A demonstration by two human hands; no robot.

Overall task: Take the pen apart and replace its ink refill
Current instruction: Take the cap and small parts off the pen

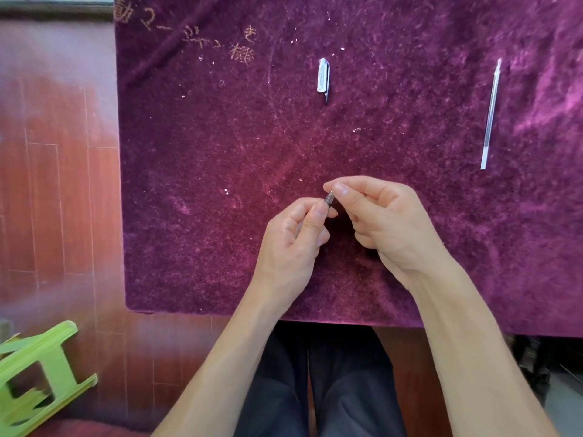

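Purple velvet cloth [195,159]: covering the worktop, its near edge hanging just above the person's lap; faint gold stitched characters are showing near its far left corner.
Pen [329,198]: being held above the cloth near the middle of its near edge, mostly hidden between the two hands; only a short dark section with a silvery end is showing.
Left hand [291,241]: pinching the lower part of the pen between thumb and fingers, closed tight around it.
Right hand [383,222]: gripping the silvery upper end of the pen with thumb and forefinger, the other fingers curling inward.
Cap [323,77]: lying alone toward the far edge, around the middle, its clip pointing toward the near edge.
Refill [490,116]: lying toward the far right, well apart from the cap and both hands.
Green stool [34,373]: standing on the wooden floor off the near left corner.
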